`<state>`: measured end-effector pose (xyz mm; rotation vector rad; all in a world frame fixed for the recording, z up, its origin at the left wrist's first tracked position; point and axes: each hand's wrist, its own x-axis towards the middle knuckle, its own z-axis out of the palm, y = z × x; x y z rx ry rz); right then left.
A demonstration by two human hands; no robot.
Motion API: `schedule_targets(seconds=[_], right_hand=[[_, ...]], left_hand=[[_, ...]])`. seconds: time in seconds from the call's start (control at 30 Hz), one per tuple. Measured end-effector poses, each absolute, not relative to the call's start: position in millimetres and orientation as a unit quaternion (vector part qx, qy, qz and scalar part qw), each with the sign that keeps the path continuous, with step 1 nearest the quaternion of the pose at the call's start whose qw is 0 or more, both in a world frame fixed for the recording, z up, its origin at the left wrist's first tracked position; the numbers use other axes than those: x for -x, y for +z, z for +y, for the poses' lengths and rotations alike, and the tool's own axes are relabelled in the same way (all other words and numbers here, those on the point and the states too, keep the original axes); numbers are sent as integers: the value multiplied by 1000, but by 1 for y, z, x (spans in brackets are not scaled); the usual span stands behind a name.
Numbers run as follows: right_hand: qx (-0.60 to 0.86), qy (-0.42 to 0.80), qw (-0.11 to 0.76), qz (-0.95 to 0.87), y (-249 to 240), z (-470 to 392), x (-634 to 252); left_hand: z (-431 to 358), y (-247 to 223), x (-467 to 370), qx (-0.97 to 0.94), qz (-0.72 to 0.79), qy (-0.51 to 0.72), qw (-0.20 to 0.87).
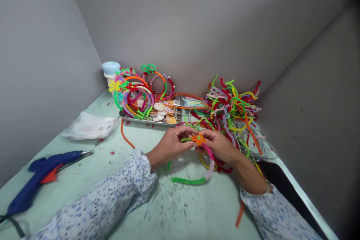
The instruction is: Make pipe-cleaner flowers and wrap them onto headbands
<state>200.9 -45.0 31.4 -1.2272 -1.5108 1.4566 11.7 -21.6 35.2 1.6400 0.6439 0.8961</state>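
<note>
Pinching together at the fingertips, left hand [173, 144] and right hand [221, 145]: one orange flower [198, 140], set against a curved fuzzy band [209, 153] of pink and green, nearer the person than the shell tray [149, 122] and to its right.

Table [157, 217]: pale green, speckled, beneath the shell tray.

Heap of fuzzy stems [225, 108]: many colours, right of the tray.

Glue gun [39, 174]: blue, red trigger, lying left of the tray and nearer the person.

Fuzzy hoops [131, 87]: several, some flower-trimmed, clustered over the tray's left half.

Plastic packet [91, 125]: whitish, left of the tray.

Jar [111, 68]: blue lid, beyond the tray's left end, partly hidden.

Orange stem [126, 137]: single, just before the tray's left end.
</note>
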Motion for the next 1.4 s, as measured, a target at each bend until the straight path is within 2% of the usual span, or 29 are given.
schedule_targets(seconds=[0.37,0.57,0.73,0.83,1.07,1.23,1.4], right_hand=[[464,598,359,-546,29,-45,-197],[428,628,399,-513,34,-43,-208],[447,530,387,-608,48,-45,-210],[460,461,407,-641,53,-46,-203],[518,247,423,-701,58,-54,-185],[522,236,420,-704,62,-57,-184],[543,286,440,-655,56,-54,-184]], left_hand=[[-19,37,-8,-685,256,337,593],[-16,36,-8,-679,265,363,581],[-11,32,-7,-685,328,404,510],[-11,28,-9,-688,344,429,473],[-20,25,-15,-713,342,434,432],[-24,29,-14,-718,337,439,422],[-23,31,-15,-696,339,461,434]])
